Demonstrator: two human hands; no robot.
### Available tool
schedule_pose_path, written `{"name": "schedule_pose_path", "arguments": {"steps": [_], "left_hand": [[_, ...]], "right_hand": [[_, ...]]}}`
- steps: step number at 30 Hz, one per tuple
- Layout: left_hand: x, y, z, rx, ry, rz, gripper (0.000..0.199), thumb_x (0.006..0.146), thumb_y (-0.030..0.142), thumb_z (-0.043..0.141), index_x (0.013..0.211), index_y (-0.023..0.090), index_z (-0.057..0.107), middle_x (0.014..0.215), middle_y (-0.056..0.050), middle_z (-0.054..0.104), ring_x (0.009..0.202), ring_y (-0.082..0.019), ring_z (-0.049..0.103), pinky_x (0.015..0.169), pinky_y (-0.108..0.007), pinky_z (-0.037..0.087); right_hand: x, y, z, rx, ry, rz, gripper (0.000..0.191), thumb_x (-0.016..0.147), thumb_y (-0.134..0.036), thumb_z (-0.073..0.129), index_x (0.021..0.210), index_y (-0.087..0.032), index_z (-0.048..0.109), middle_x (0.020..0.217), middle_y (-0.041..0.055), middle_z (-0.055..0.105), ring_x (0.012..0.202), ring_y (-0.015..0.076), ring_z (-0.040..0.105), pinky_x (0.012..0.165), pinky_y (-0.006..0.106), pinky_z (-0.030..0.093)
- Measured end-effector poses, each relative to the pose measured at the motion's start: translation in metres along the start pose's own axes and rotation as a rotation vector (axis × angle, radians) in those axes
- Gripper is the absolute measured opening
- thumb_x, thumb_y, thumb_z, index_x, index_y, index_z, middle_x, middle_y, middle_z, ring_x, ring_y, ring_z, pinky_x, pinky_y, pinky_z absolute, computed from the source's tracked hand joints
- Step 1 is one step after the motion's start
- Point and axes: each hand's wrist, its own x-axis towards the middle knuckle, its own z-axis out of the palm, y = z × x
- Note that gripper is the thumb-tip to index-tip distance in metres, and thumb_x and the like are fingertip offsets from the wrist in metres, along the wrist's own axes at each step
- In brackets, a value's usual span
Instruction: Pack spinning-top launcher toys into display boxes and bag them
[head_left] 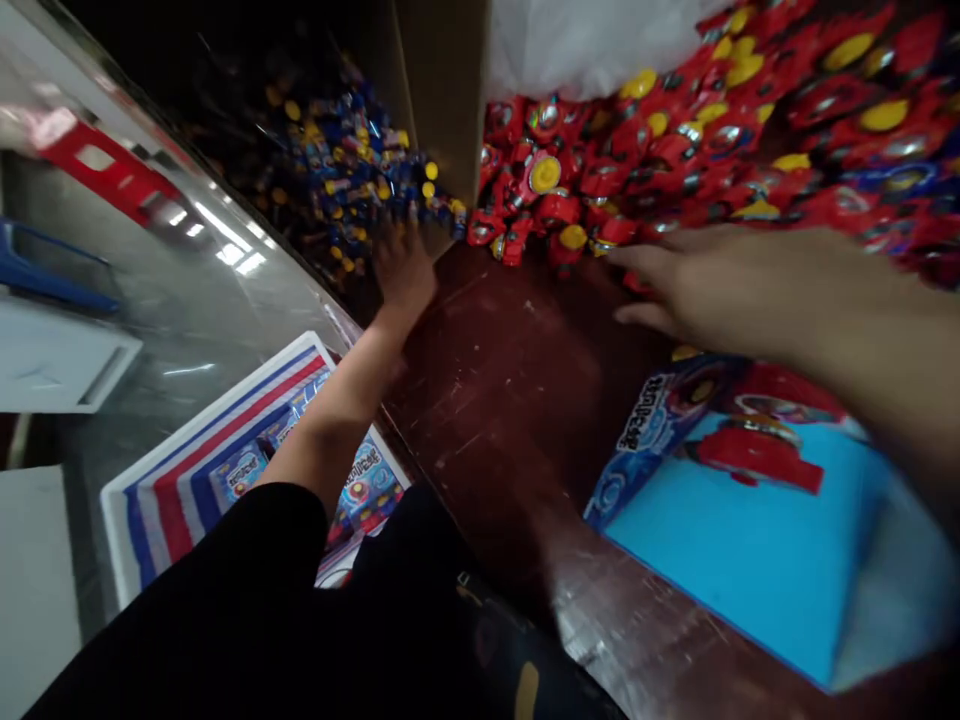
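Both forearms (pixel 349 390) outstretched, left hand (pixel 405 268) splayed, right hand (pixel 671 287) with thumb parted

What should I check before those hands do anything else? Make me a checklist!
1. Red toys close to the right hand: ok, fingers at the pile's edge.
2. Blue-and-yellow toys close to the left hand: ok.
3. Left hand holding something: cannot tell, blurry and dark.
4. Red pile all red: not ok, a blue piece shows.
5. Blue package on the tabletop: ok.
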Motion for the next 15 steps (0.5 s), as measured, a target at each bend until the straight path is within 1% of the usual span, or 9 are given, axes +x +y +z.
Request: {"name": "schedule_pose_path", "arguments": {"steps": [1,2,3,4,6,9,11,13,15], "left_hand": [[0.022,-0.010,-0.004,0.048,0.030,-0.118,0.067,0.110,0.015,0.050,0.176,0.007,0.041,0.189,-0.024,0.015,0.175,-0.045,0.018,0.143,-0.068,0.014],[0.037,-0.018,-0.007,0.076,0.048,-0.200,0.064,0.111,0.011,0.042,0.173,0.002,0.043,0.187,-0.028,0.019,0.175,-0.045,0.019,0.142,-0.069,0.015],[0.046,-0.024,-0.008,0.085,0.055,-0.243,0.062,0.110,0.008,0.035,0.170,-0.002,0.047,0.184,-0.032,0.026,0.174,-0.044,0.022,0.141,-0.070,0.017],[0.050,-0.028,-0.008,0.081,0.053,-0.258,0.060,0.109,0.006,0.032,0.165,-0.005,0.051,0.179,-0.034,0.035,0.173,-0.044,0.026,0.139,-0.071,0.020],[0.047,-0.032,-0.003,0.062,0.036,-0.228,0.058,0.109,0.006,0.033,0.160,-0.003,0.057,0.169,-0.034,0.049,0.169,-0.043,0.033,0.136,-0.071,0.027],[0.027,-0.032,0.008,0.033,0.012,-0.075,0.062,0.110,0.009,0.033,0.167,0.009,0.057,0.163,-0.027,0.059,0.164,-0.043,0.041,0.135,-0.072,0.028],[0.011,-0.030,0.015,0.005,-0.017,0.031,0.062,0.111,0.013,0.036,0.169,0.015,0.056,0.161,-0.024,0.062,0.162,-0.044,0.043,0.137,-0.072,0.023],[-0.010,-0.026,0.022,-0.073,-0.063,0.129,0.060,0.111,0.017,0.044,0.171,0.016,0.053,0.165,-0.022,0.060,0.162,-0.041,0.045,0.140,-0.067,0.024],[-0.037,-0.022,0.028,-0.201,-0.123,0.247,0.060,0.109,0.020,0.055,0.169,0.014,0.053,0.174,-0.022,0.050,0.165,-0.037,0.045,0.140,-0.057,0.032]], "right_hand": [[0.038,-0.015,0.005,-0.048,-0.118,0.062,0.058,0.091,-0.050,0.086,0.143,-0.025,0.081,0.138,0.0207,0.075,0.128,0.0405,0.070,0.101,0.059,0.052],[0.072,-0.029,0.010,-0.037,-0.179,0.159,0.049,0.101,-0.039,0.074,0.147,-0.021,0.078,0.152,0.0237,0.068,0.143,0.0426,0.062,0.107,0.063,0.048],[0.099,-0.041,0.016,-0.027,-0.183,0.170,0.047,0.106,-0.034,0.065,0.147,-0.015,0.077,0.157,0.0263,0.063,0.150,0.0433,0.056,0.112,0.065,0.045],[0.120,-0.049,0.022,-0.016,-0.193,0.182,0.046,0.108,-0.033,0.062,0.145,-0.010,0.078,0.157,0.0279,0.062,0.153,0.0438,0.053,0.115,0.066,0.043],[0.141,-0.055,0.037,0.009,-0.172,0.164,0.046,0.111,-0.038,0.059,0.136,-0.005,0.080,0.155,0.0289,0.064,0.154,0.0432,0.052,0.122,0.065,0.041],[0.136,-0.055,0.054,0.006,-0.177,0.098,0.044,0.112,-0.038,0.057,0.129,-0.006,0.080,0.151,0.0248,0.067,0.153,0.0400,0.052,0.132,0.064,0.031],[0.120,-0.056,0.060,-0.020,-0.249,0.034,0.040,0.111,-0.033,0.057,0.134,-0.007,0.078,0.153,0.0217,0.066,0.155,0.0414,0.049,0.135,0.065,0.026],[0.101,-0.061,0.063,-0.031,-0.350,-0.001,0.047,0.107,-0.031,0.062,0.147,-0.009,0.072,0.158,0.0220,0.061,0.158,0.0460,0.046,0.134,0.067,0.031],[0.080,-0.065,0.067,-0.010,-0.427,0.008,0.068,0.100,-0.035,0.074,0.162,-0.011,0.060,0.161,0.0238,0.057,0.155,0.0476,0.049,0.129,0.062,0.043]]}}
